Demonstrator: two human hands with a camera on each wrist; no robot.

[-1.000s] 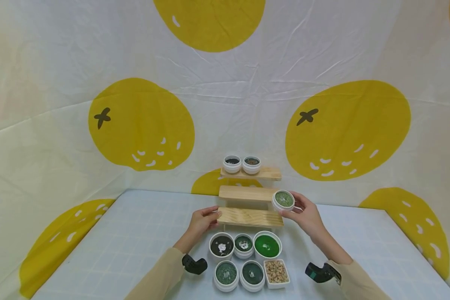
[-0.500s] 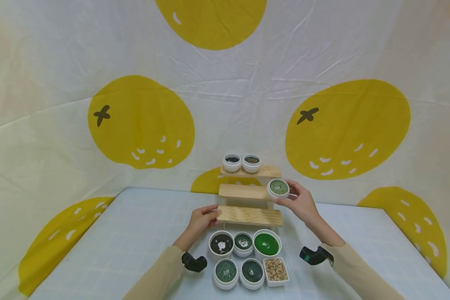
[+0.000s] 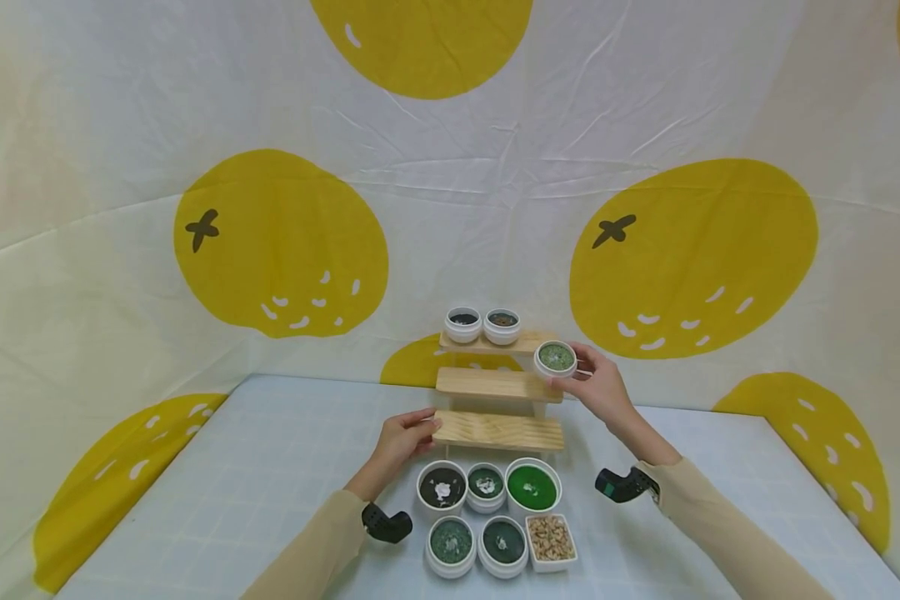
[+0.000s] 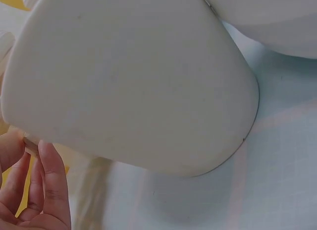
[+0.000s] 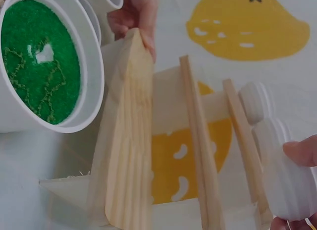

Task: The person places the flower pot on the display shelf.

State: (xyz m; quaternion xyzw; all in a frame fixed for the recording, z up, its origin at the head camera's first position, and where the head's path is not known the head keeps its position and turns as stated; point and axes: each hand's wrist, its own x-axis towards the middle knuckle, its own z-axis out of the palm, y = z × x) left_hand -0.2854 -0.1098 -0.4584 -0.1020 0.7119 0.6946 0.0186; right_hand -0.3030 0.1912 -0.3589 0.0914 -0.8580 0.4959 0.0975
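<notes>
My right hand (image 3: 602,392) grips a small white round bowl with speckled green contents (image 3: 556,357) by its right side. It holds the bowl just in front of the right end of the stand's top wooden step (image 3: 528,342). Two similar white bowls with dark contents, one on the left (image 3: 462,325) and one beside it (image 3: 502,327), stand on that step. Further down is the middle step (image 3: 495,383). My left hand (image 3: 403,440) pinches the left end of the lowest step (image 3: 499,431); the right wrist view also shows that wooden step (image 5: 130,136) in the fingers.
In front of the stand are a black-filled bowl (image 3: 442,487), a small dark green one (image 3: 485,486), a bright green one (image 3: 532,487), two more green-filled bowls (image 3: 451,542) and a square dish of tan pieces (image 3: 551,538). Behind hangs a fruit-print cloth (image 3: 480,217).
My right hand has lifted the green-speckled bowl from beside the middle step up to the top step, slightly leftward. My left hand keeps its pinch on the lowest step.
</notes>
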